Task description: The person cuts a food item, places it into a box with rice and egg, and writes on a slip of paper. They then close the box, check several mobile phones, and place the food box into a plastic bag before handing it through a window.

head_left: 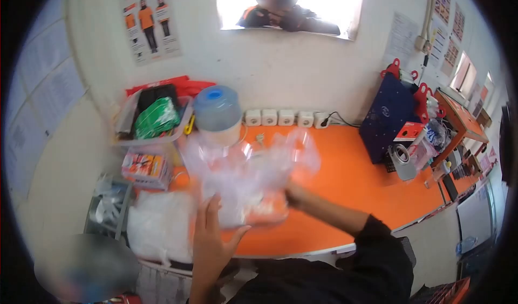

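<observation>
A clear plastic bag, smeared by motion, puffs up over the orange table, with something whitish showing low in it. At its right side, my right hand is closed on the plastic; its fingers are blurred. My left hand is raised at the bag's near left corner, fingers stretched up and thumb spread apart, with nothing in its grasp. Left of that hand lies a stack of white plastic bags at the table's front edge.
Behind the bag stands a blue-topped water jug beside a filled plastic bin. A small box and grey crate are at left. A dark blue machine stands right. A person leans at the window.
</observation>
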